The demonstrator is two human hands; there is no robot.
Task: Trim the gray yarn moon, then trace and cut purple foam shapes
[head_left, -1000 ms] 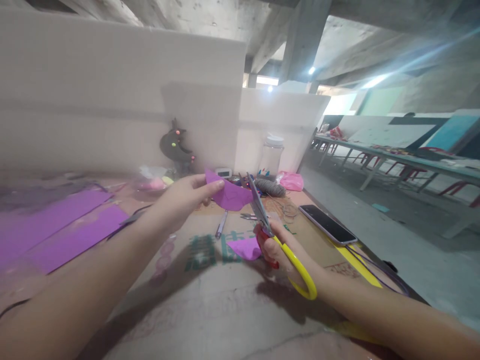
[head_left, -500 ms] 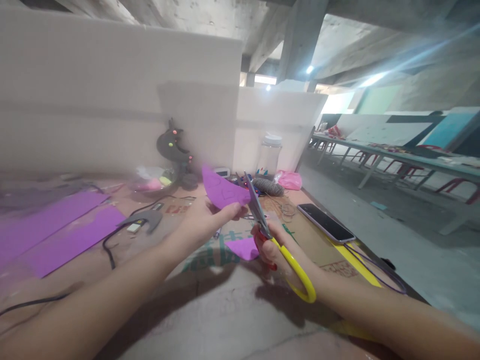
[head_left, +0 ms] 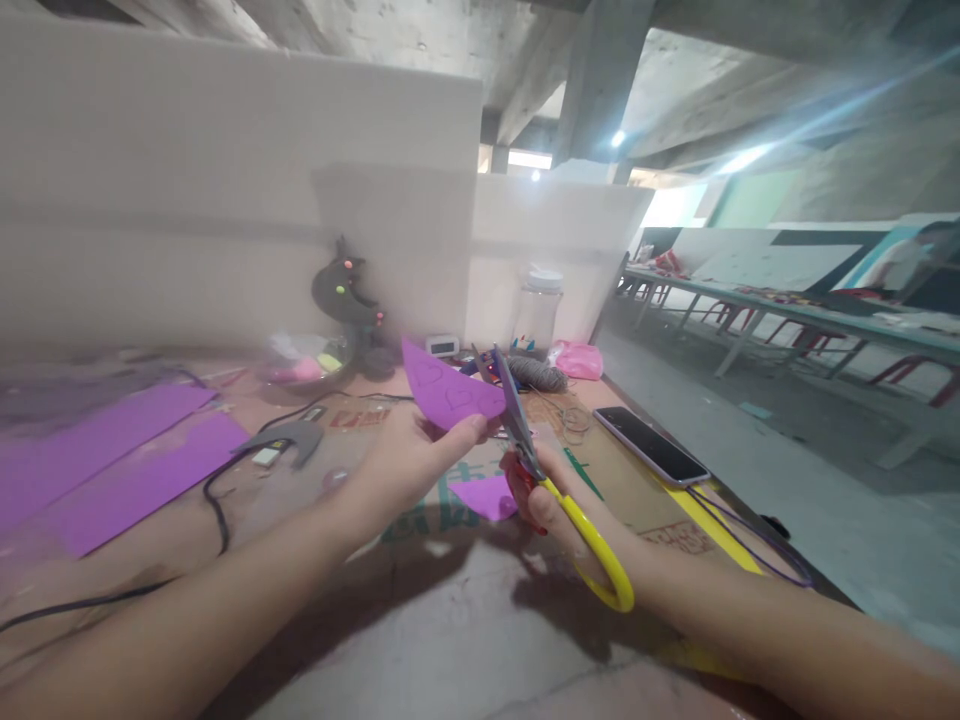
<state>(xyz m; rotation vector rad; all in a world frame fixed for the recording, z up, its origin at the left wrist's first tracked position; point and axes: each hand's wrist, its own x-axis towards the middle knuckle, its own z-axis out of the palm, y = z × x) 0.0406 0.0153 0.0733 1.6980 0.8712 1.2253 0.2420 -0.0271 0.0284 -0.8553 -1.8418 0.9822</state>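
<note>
My left hand point(head_left: 427, 455) pinches the lower edge of a purple paper piece point(head_left: 446, 388), which has curved shapes drawn on it in outline. The fingers behind the paper are mostly hidden. In my right hand point(head_left: 551, 490) is a pair of scissors point(head_left: 517, 415) with red and yellow handles, its blades parted and pointing up and away from me. The paper's right corner lies at the blades; whether it is between them I cannot tell. Below, a smaller purple paper scrap point(head_left: 486, 497) lies on the cardboard point(head_left: 450, 600), partly behind my right hand.
Purple sheets point(head_left: 157, 480) and a black cable point(head_left: 221, 510) lie left. Behind stand a dark crescent-shaped figure point(head_left: 341, 290), a bowl point(head_left: 307, 370) and a clear jar point(head_left: 538, 310). Grey twine point(head_left: 536, 374), a pink bag point(head_left: 577, 360) and a phone point(head_left: 651, 445) lie right. A distant person point(head_left: 900, 262) is at right.
The purple paper and my left hand have shifted slightly down, turning the drawn shapes more into view. The scissors stay nearly in place, blades still parted. A person has appeared in the far right background.
</note>
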